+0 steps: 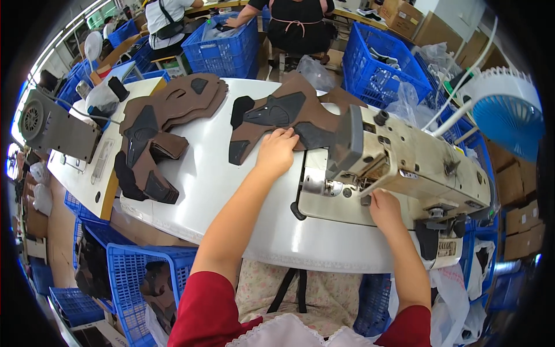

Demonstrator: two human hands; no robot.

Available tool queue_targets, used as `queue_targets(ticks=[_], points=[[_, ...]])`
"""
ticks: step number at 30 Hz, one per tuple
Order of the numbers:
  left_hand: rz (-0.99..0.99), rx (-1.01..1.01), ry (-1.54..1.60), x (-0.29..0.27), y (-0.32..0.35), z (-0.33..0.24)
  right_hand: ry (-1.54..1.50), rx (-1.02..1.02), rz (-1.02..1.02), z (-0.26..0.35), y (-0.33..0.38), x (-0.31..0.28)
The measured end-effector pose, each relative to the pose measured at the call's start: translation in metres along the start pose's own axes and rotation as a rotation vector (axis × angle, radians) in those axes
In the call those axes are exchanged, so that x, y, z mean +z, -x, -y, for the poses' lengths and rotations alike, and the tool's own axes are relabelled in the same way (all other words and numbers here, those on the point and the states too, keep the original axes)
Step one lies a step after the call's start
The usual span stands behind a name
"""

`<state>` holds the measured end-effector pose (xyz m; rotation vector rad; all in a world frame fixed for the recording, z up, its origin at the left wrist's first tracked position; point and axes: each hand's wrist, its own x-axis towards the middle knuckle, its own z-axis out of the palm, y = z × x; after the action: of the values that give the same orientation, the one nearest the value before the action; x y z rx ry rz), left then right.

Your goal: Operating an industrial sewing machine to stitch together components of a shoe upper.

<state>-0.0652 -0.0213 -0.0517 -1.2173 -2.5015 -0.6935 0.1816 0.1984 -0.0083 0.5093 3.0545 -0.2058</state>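
Observation:
A flat brown shoe upper with black overlays (272, 110) lies on the white table, its right end running behind the head of an industrial sewing machine (425, 165). My left hand (278, 151) presses bent fingers onto the near edge of this upper, left of the machine head; the thumb is hidden. Under the machine arm, my right hand (385, 209) has its fingers closed at the dark end of a small lever (365, 200). The machine hides part of the upper, and the needle cannot be made out. More brown and black uppers (191, 104) lie stacked at the left.
A grey motor-like unit (60, 124) and a black thread spool (118, 89) are at the far left. A blue fan (506, 115) stands at the right. Blue crates (124, 289) surround the table, one by my left arm. Beyond it, other people sit at work (298, 23).

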Motion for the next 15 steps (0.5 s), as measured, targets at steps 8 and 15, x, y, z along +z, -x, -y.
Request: queue_targets(ticks=[8, 15], points=[[-0.105, -0.02, 0.17, 0.011, -0.001, 0.008, 0.12, -0.483, -0.41, 0.043, -0.104, 0.005], [-0.103, -0.043, 0.222, 0.012, -0.002, 0.008, 0.211, -0.737, -0.652, 0.044, -0.139, 0.025]])
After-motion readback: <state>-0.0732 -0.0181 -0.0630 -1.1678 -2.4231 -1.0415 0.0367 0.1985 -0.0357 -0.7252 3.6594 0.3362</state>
